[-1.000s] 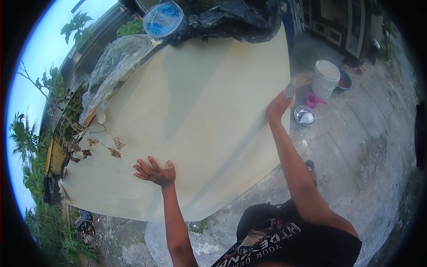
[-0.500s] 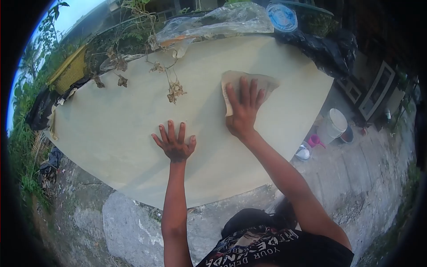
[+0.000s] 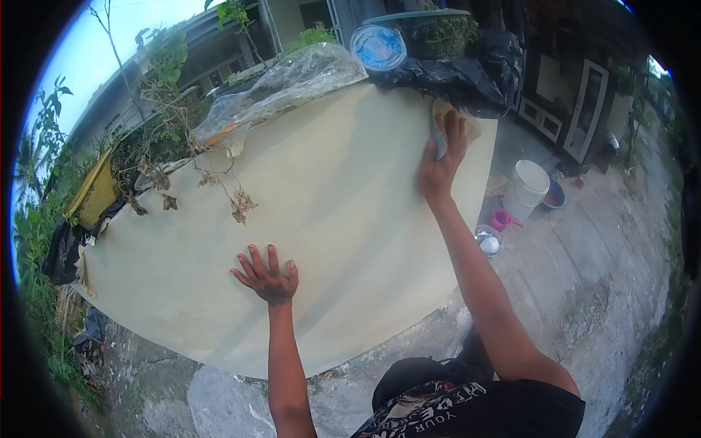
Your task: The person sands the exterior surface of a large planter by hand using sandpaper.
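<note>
A large cream board (image 3: 350, 204) with a smooth, pale surface spreads out in front of me. My left hand (image 3: 269, 279) lies flat on it near the middle, fingers spread, holding nothing. Up at the far right edge, my right hand (image 3: 444, 162) presses a small beige sheet of sandpaper (image 3: 473, 130) against the board. The sheet curls up beside the fingers, and part of it is hidden under the hand. A dried plant sprig (image 3: 242, 204) hangs over the board beyond my left hand.
Clear plastic sheeting (image 3: 292, 79), a blue-and-white lid (image 3: 377, 48) and black plastic (image 3: 467, 80) border the far edge. At right on the concrete stand a white bucket (image 3: 527, 186), a pink dipper (image 3: 504, 220) and a small bowl (image 3: 488, 241). A yellow basket (image 3: 96, 191) sits at left.
My right hand has slid the sandpaper away from me and rightward, to the board's far right edge. My left hand stays flat on the board. The camera view has shifted.
</note>
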{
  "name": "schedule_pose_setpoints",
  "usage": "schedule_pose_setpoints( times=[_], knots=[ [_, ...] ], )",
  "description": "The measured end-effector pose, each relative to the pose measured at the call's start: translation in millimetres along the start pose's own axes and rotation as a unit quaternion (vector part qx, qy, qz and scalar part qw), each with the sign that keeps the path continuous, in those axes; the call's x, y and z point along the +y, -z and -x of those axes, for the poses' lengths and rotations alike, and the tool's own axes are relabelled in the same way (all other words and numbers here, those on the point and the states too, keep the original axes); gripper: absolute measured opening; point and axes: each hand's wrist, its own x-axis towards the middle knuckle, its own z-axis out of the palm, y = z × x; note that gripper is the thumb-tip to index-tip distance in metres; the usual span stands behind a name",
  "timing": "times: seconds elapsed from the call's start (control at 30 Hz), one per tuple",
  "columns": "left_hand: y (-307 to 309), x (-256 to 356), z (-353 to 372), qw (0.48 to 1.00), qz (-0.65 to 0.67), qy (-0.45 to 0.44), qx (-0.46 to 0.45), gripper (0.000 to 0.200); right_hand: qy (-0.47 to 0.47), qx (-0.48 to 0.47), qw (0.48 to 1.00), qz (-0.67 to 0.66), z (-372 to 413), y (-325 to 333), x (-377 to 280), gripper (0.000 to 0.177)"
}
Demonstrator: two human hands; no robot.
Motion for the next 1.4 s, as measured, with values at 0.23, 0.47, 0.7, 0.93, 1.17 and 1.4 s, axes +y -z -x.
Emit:
schedule_pose_setpoints(
  times=[0.23,0.47,0.7,0.93,1.17,1.4],
  knots=[
    [-4.0,1.4,2.8,1.000,-0.015,0.025,-0.006,0.054,-0.310,0.106,0.940,-0.095,62.4,29.1,80.7,0.056],
    [-4.6,-0.4,3.4,0.999,-0.016,0.037,-0.008,0.054,-0.182,0.047,0.982,-0.027,14.7,-12.8,-28.1,0.051],
    [-1.8,-0.6,9.8,0.998,-0.005,0.058,-0.010,0.052,0.319,-0.286,0.903,0.033,113.6,-2.3,-52.0,0.071],
    [1.5,-5.2,4.2,0.999,0.008,0.037,0.004,0.051,0.101,-0.083,0.991,-0.004,48.0,-52.9,-138.0,0.067],
    [0.7,0.2,5.8,0.997,0.048,0.056,0.008,0.054,0.373,-0.366,0.852,-0.028,109.9,-32.3,-133.6,0.078],
    [-0.3,5.7,1.0,0.999,0.019,0.050,0.012,0.055,0.169,-0.116,0.975,0.089,8.6,9.8,-5.4,0.064]
  ],
)
